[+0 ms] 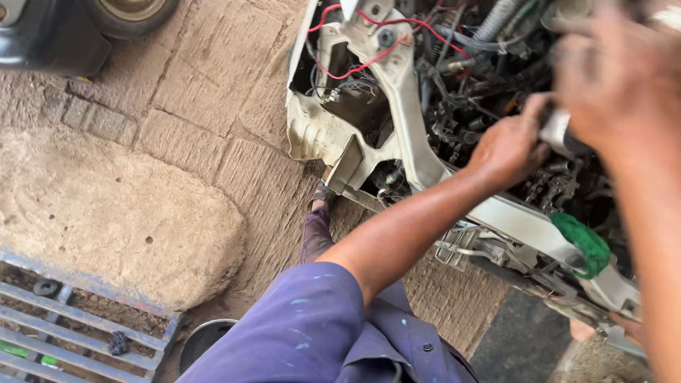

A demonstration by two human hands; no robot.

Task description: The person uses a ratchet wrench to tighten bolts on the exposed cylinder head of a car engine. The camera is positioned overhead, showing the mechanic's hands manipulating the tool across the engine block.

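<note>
Down over an opened vehicle front, head view only. Left hand (pixel 507 145) reaching from the purple sleeve (pixel 298 333) into the engine bay (pixel 454 106), fingers curled tight around the near end of a pale cylinder-like part (pixel 555 131). Right hand (pixel 617 78) blurred, hovering close over the far, dark end of that same part, fingers apparently bent around it; hard to tell whether truly clamped or only resting. Part lying between the two hands, just above the white crossbar (pixel 511 220), long axis running roughly from lower left to upper right, straight out from the left fingers toward the right palm. Left hand sharper and clearly gripping, so nearer in control; right hand covering from above.

Around them: tangled black hoses and red wires (pixel 355 67) near the top of the white frame (pixel 319 135), green rag (pixel 585 245) draped on the crossbar just below the hands. Below, rough stone paving (pixel 128 206), a foot in a sandal (pixel 323 195) close beside the frame, a metal grate (pixel 64 319) at lower left, a tyre (pixel 131 14) at upper left. Outdoors, bright daylight, dusty ground.
</note>
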